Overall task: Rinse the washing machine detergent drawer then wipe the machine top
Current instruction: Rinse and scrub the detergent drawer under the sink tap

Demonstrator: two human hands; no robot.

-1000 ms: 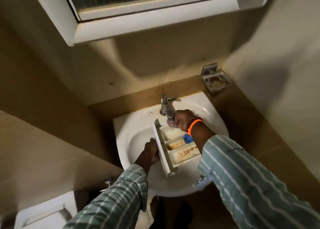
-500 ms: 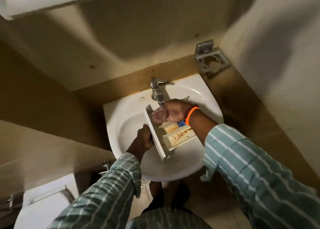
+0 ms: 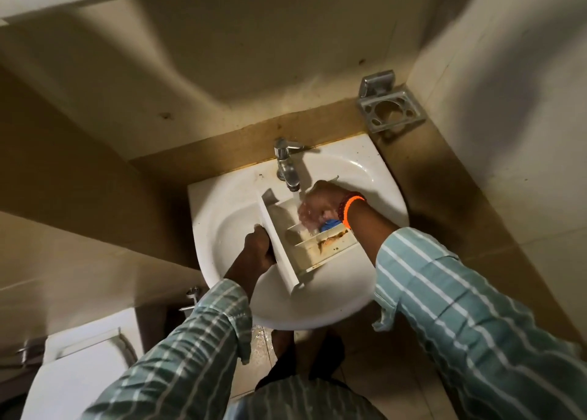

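While left hand grips, drawer tilted (front panel left) — long axis toward tap.

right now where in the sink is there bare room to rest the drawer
Bare basin left of the drawer, and the near bowl below it. Crowded under the tap, where the right hand works.

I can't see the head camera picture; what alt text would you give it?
A person holds a white detergent drawer under a running tap over a white sink. The left hand grips the drawer's front panel, and the right hand, blurred, is in its compartments, which show brown residue. A metal holder hangs on the wall behind.
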